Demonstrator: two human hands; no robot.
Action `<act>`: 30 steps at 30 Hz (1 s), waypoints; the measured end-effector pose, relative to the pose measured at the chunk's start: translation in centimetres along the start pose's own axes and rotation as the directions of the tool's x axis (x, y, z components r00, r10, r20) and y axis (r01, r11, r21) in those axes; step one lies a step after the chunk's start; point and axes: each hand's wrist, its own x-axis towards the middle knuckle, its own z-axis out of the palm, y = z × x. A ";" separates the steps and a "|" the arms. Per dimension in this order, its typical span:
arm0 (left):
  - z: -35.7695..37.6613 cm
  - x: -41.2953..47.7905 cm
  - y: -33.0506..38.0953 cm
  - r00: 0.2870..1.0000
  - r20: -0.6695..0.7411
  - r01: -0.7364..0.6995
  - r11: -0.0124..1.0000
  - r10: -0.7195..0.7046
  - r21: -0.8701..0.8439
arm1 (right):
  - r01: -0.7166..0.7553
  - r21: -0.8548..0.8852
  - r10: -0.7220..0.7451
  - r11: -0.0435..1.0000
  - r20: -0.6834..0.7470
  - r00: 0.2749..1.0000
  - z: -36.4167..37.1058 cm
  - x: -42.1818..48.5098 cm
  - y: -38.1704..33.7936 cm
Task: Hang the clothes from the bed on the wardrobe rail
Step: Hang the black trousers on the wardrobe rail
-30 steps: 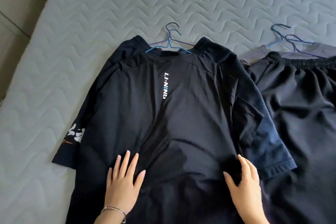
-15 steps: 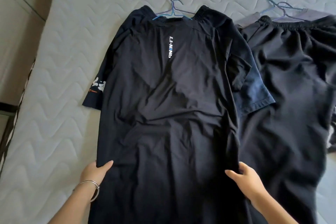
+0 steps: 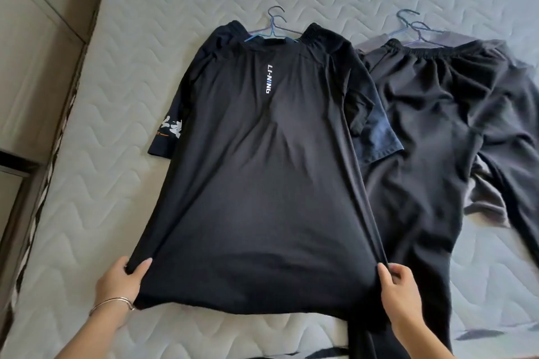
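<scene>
A black short-sleeved T-shirt [image 3: 262, 183] is spread flat on the pale grey quilted mattress [image 3: 116, 96]. Its collar is turned to the far side, where the hooks of thin blue wire hangers [image 3: 272, 28] stick out. The lower left corner of the hem is pinched by the left hand [image 3: 122, 280], thumb on top and fingers tucked under the cloth. The lower right corner is gripped in the same way by the right hand [image 3: 399, 285]. The hands are set well apart, so the hem is drawn taut between them and raised slightly off the mattress. This is judged to be done to smooth the fabric below the hanger before it is lifted. A thin silver bangle [image 3: 113, 302] is worn on the left wrist.

An elasticated black waistband [image 3: 316, 32] shows behind the shoulders, which suggests that a second garment shares these hangers. Just beside, to the right, black elastic-waisted trousers [image 3: 437, 114] are laid over a grey garment [image 3: 484, 201], with further wire hangers [image 3: 414, 28] at the top. All hooks point to the far side, presumably so each bundle can be taken up by its hook. No wardrobe rail is in view.

"LI-NING" [image 3: 269, 79] is printed vertically below the collar, in white with one blue letter. White brush-style characters [image 3: 172, 130] are printed on the sleeve at the left of the view, above an orange line. They cannot be read.
</scene>
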 end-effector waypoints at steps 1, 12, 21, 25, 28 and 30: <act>-0.1 0.4 -0.8 0.999 0.045 0.004 0.995 -0.009 0.102 | 0.024 -0.085 -0.023 0.996 0.014 1.000 -0.2 -0.2 0.1; 1.0 -4.4 -2.3 0.919 0.307 0.025 0.812 -0.249 0.584 | -0.082 -0.424 0.210 0.902 0.265 0.941 -4.0 -1.6 4.1; 6.8 -23.5 10.6 0.850 0.512 -0.131 0.991 0.128 -0.029 | 0.046 -0.257 0.091 0.965 0.497 0.863 -15.3 0.1 4.9; 12.5 -33.5 12.8 0.816 0.570 -0.089 0.995 0.099 -0.044 | 0.034 -0.265 0.116 0.964 0.528 0.841 -23.3 3.1 8.7; 16.6 -40.5 12.4 0.763 0.646 -0.014 0.999 -0.016 0.042 | 0.017 -0.342 0.173 0.939 0.517 0.838 -30.4 5.8 12.7; 17.9 -44.0 12.3 0.742 0.667 0.015 0.996 -0.073 0.092 | -0.006 -0.401 0.211 0.916 0.468 0.858 -35.1 7.0 14.7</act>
